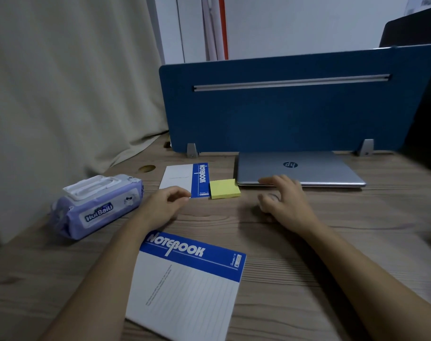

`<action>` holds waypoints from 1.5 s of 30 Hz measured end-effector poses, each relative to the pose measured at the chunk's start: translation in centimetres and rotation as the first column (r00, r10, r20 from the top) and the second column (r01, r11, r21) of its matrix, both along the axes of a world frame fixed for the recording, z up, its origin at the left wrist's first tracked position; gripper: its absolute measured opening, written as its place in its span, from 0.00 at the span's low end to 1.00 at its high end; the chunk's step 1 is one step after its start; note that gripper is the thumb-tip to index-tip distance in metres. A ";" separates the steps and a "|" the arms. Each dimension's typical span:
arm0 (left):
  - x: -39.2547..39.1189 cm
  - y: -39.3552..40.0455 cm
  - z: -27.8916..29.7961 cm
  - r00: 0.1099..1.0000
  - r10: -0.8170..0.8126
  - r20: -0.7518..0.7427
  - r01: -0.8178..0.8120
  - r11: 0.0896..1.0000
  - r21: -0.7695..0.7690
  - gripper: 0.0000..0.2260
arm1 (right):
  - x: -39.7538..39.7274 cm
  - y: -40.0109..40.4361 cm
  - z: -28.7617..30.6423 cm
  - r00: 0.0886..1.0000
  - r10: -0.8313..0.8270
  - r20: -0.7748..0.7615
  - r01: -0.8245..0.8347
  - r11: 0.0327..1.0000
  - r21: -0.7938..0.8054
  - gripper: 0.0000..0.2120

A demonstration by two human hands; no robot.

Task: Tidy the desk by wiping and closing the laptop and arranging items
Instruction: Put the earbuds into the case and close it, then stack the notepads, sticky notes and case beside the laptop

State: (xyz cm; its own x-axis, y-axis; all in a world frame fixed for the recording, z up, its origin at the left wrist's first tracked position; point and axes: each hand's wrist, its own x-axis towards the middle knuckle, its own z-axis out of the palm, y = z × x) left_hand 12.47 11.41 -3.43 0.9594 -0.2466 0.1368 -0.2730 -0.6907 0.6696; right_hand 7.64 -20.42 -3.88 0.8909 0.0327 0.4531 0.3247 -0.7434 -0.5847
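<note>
Wood-grain counter (308, 279) filled the lower frame, beige curtain (62, 82) hung at left. Blue divider panel (283, 114) stood upright along the far edge of the counter, held by two grey clamps. Silver laptop (300, 169) lay shut and flat just in front of the panel, right of centre, logo on the lid facing up. Large notebook (185, 284) sat nearest the camera, blue title band at its far end, skewed a bit, partly under the left forearm. Purple wet-wipes pack (96, 205) lay on its side-left of the counter, white flip lid closed, well apart from the laptop. Small notebook (185, 179) lay flat between the wipes pack and laptop, blue band on its right side. Yellow sticky-note pad (224, 189) sat touching or just beside the small notebook's right edge, its far right corner right at the laptop's front left corner.

Left hand (164, 205) was loosely curled, thumb and fingertips near together, at the near edge of the small notebook; it covered that edge, could not tell if it gripped it. Right hand (285, 198) was spread open, fingers apart, motion-blurred, empty, with fingertips over the laptop's front edge; contact with the lid unclear.
</note>
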 end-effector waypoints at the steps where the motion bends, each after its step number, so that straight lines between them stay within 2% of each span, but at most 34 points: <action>1: -0.1 -0.1 0.2 0.999 -0.045 -0.026 0.045 0.999 -0.019 0.07 | -0.4 0.5 0.5 0.996 0.033 0.077 -0.033 0.999 -0.004 0.15; 3: -0.4 -0.5 0.4 0.989 -0.128 -0.080 0.124 0.991 -0.053 0.10 | -1.2 1.9 1.4 0.980 0.156 0.124 -0.151 0.987 -0.045 0.11; 4: -0.5 -0.7 0.4 0.985 -0.145 -0.090 0.140 0.989 -0.054 0.13 | -1.6 2.6 1.8 0.968 0.238 0.081 -0.231 0.970 -0.079 0.10; 7: -0.6 -1.1 0.1 0.995 -0.094 -0.045 0.091 0.994 -0.063 0.13 | -2.6 4.8 1.6 0.884 0.419 -0.205 -0.457 0.868 -0.196 0.09; 9: -0.7 -1.2 0.1 0.998 -0.053 -0.039 0.047 0.989 -0.143 0.15 | -3.0 5.7 1.3 0.834 0.448 -0.323 -0.527 0.820 -0.225 0.14; 13: -0.8 -1.5 0.3 0.999 -0.019 -0.048 0.009 0.979 -0.202 0.16 | -3.8 6.0 2.0 0.793 0.460 -0.400 -0.557 0.813 -0.170 0.20; 19: -0.9 -1.9 -0.1 1.000 0.013 -0.017 -0.015 0.987 -0.162 0.14 | -5.2 7.5 2.7 0.805 0.348 -0.480 -0.512 0.816 -0.269 0.23; 23: -0.9 -1.9 -0.1 0.999 0.032 -0.013 -0.034 0.985 -0.168 0.13 | -5.4 8.2 2.9 0.806 0.257 -0.534 -0.467 0.830 -0.305 0.22; 28: -0.8 -1.9 -0.1 1.000 0.031 -0.001 -0.031 0.993 -0.114 0.12 | -5.7 7.9 3.2 0.789 0.254 -0.559 -0.512 0.775 -0.370 0.18; 32: -0.7 -1.5 0.4 0.997 0.069 0.029 -0.063 0.985 -0.161 0.12 | -5.4 7.7 3.6 0.763 0.305 -0.571 -0.512 0.823 -0.244 0.09; 35: -0.7 -0.7 1.1 0.972 0.169 0.166 -0.147 0.979 -0.138 0.11 | -4.8 7.3 3.1 0.746 0.342 -0.571 -0.492 0.862 -0.127 0.06; 38: -0.6 0.3 1.2 0.940 0.256 0.223 -0.219 0.959 -0.180 0.10 | -3.9 5.8 2.4 0.789 0.310 -0.530 -0.352 0.936 0.024 0.04; 40: -0.5 0.6 1.3 0.935 0.296 0.193 -0.241 0.933 -0.267 0.09 | -3.1 4.8 2.0 0.836 0.265 -0.481 -0.180 0.960 0.216 0.03; 42: -0.1 0.8 1.5 0.907 0.342 0.245 -0.273 0.921 -0.277 0.09 | -2.2 4.2 1.3 0.883 0.209 -0.420 -0.002 0.897 0.442 0.04; 43: 0.0 0.7 1.5 0.894 0.362 0.265 -0.291 0.918 -0.270 0.09 | -1.8 4.2 1.0 0.889 0.216 -0.403 0.056 0.823 0.566 0.05; 45: 0.3 0.5 1.0 0.901 0.378 0.214 -0.323 0.912 -0.252 0.14 | -1.2 4.9 0.1 0.886 0.295 -0.356 0.110 0.613 0.782 0.03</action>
State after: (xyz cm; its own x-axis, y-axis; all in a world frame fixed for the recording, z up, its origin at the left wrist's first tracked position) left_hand 12.77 11.86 -2.41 0.9042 0.1592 0.3964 -0.2174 -0.6273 0.7478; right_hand 6.39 -15.47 -3.81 0.9970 -0.0487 -0.0601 -0.0567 0.0681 -0.9961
